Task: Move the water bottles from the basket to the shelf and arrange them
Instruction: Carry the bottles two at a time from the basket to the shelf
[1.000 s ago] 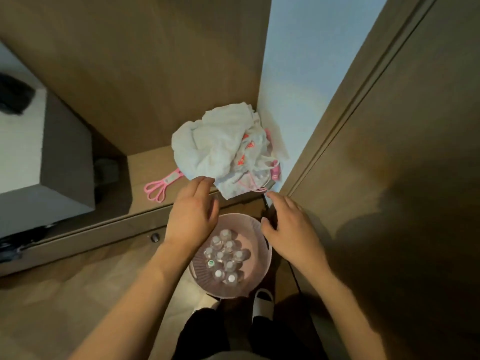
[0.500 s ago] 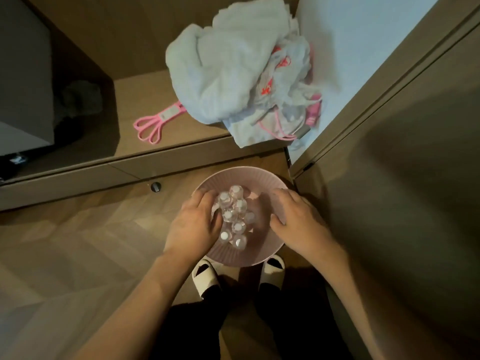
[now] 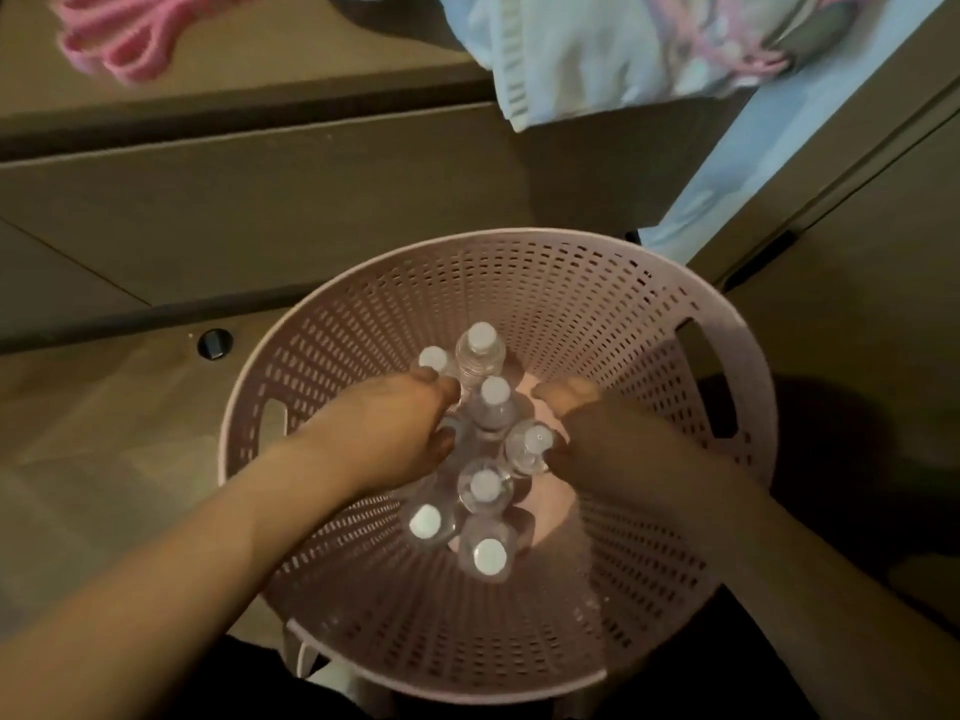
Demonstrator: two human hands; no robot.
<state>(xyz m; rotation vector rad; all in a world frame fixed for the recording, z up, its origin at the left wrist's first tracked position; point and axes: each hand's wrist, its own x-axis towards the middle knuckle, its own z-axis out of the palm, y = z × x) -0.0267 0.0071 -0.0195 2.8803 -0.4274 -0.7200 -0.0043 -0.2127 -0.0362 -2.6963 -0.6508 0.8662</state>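
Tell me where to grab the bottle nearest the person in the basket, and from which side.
Grip the nearest bottle around its neck, just under the white cap, coming straight down from above. It stands upright at the bottom of the deep basket, with other bottles close behind and left of it, so its body looks hard to reach from the side. Its cap end is the only part clear.

Dim, warm-toned indoor light with a soft, slightly grainy picture. The brightest area is a pale blue-white wall strip [image 3: 737,163] at upper right. Dark shadow fills the lower right corner. Pink scissors [image 3: 119,39] at top left look blurred, and wide-angle distortion bends the edges.
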